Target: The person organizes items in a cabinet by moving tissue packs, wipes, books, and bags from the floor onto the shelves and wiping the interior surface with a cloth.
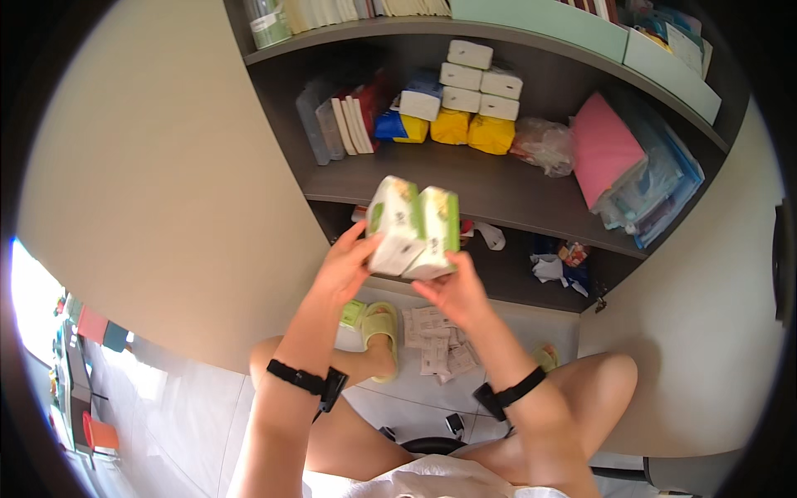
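Two white-and-green soft packs of tissues are held side by side in front of the cabinet's middle shelf. My left hand [346, 264] grips the left tissue pack [398, 230] by its side and lower corner. The right tissue pack [437, 233] is in my right hand [453, 287], with the thumb at its lower right edge and the fingers beneath. Beyond them on the shelf, white tissue packs [461, 76] stand stacked on yellow packs [492, 134]. A blue-and-white pack [421, 99] lies left of the stack.
Books [353, 124] and plastic holders stand at the shelf's left. A clear plastic bag [545, 146] and a pink folder [605, 149] are to the right. Cabinet doors [168, 187] stand open at both sides. Small packets [436, 342] lie on the floor beside a green slipper [380, 330].
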Tool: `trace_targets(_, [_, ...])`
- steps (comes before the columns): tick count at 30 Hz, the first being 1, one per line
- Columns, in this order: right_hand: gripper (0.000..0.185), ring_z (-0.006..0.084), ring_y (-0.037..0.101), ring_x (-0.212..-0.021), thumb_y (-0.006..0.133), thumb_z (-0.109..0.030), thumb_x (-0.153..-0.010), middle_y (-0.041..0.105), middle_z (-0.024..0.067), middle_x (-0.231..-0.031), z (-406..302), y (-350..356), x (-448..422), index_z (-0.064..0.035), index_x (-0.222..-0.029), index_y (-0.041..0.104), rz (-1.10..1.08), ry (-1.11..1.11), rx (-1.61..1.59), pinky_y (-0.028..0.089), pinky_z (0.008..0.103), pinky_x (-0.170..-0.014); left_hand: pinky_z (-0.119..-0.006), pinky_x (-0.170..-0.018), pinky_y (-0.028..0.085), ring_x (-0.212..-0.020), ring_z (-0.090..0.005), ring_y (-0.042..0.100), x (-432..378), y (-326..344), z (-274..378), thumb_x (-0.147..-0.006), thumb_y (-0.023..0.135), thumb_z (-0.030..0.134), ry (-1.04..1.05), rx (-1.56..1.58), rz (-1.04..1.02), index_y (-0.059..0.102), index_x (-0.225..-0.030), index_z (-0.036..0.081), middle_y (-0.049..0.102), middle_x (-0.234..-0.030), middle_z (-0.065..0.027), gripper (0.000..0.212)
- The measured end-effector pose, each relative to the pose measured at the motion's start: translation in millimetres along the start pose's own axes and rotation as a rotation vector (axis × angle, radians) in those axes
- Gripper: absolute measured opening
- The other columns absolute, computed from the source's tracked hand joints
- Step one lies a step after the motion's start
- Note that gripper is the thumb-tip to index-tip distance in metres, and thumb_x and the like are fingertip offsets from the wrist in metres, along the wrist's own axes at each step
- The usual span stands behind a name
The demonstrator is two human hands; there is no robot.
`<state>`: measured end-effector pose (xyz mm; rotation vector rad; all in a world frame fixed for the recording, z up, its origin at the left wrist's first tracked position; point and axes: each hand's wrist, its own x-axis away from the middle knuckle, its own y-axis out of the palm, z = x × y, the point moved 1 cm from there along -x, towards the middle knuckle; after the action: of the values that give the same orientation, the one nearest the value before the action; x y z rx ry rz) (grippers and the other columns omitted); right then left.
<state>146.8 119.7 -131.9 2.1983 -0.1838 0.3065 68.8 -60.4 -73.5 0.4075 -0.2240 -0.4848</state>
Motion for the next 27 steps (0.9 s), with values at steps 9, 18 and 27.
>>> trace_targets(9, [0.057, 0.0242, 0.048, -0.108, 0.059, -0.039, -0.079, 0.044, 0.0129, -0.118, -105, 47, -1, -0.0053, -0.123, 0.043, -0.018, -0.142, 0.048, 0.043, 0.0382, -0.095, -0.045, -0.094, 0.039, -0.113, -0.0214, 0.049, -34, 91, 33, -0.09, 0.051, 0.048, -0.17, 0.2, -0.027, 0.045, -0.129, 0.015, 0.049, -0.126, -0.0047, 0.052])
trace_targets(18, [0.056, 0.0216, 0.048, -0.104, 0.063, -0.035, -0.078, 0.047, 0.0105, -0.113, -138, 41, -11, -0.0053, -0.121, 0.044, 0.109, -0.253, -0.012, 0.044, 0.0365, -0.092, -0.03, -0.064, 0.045, -0.098, -0.0202, 0.053, -94, 106, 52, -0.082, 0.067, 0.028, -0.002, 0.256, 0.006, 0.049, -0.117, 0.012, 0.054, -0.113, -0.0054, 0.042])
trace_targets(27, [0.06, 0.0208, 0.048, -0.101, 0.069, -0.035, -0.074, 0.043, 0.0099, -0.113, -194, 2, -50, -0.008, -0.122, 0.044, 0.273, -0.446, -0.124, 0.049, 0.0319, -0.082, -0.029, -0.063, 0.043, -0.098, -0.0198, 0.051, -175, 108, 91, -0.082, 0.066, 0.019, 0.245, 0.222, 0.153, 0.052, -0.112, 0.011, 0.053, -0.113, -0.0053, 0.033])
